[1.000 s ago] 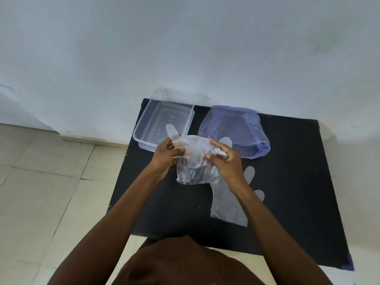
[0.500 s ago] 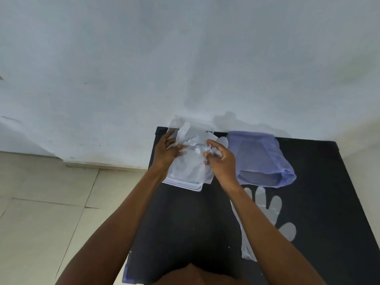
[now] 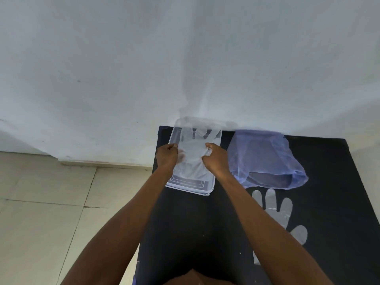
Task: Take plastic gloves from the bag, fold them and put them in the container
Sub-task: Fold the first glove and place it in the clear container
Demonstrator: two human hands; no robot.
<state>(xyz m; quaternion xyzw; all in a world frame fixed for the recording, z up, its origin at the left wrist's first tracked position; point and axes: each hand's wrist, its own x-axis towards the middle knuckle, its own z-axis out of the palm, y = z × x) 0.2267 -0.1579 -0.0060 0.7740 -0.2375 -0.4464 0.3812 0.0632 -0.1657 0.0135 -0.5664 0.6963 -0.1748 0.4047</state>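
Observation:
A clear plastic glove (image 3: 194, 155) lies spread inside the clear rectangular container (image 3: 190, 187) at the far left of the black mat, its fingers pointing toward the wall. My left hand (image 3: 167, 155) pinches the glove's left edge. My right hand (image 3: 216, 159) grips a bunched part of its right edge. The bluish plastic bag (image 3: 265, 159) lies just right of the container, its mouth facing me. A second clear glove (image 3: 277, 212) lies flat on the mat below the bag, partly hidden by my right forearm.
The black mat (image 3: 329, 192) sits against a white wall (image 3: 185, 58). Beige floor tiles (image 3: 51, 202) lie to the left of the mat's edge.
Both hands carried the glove from above the mat's middle to the container and lowered it in, spreading it out. The camera view has tilted upward.

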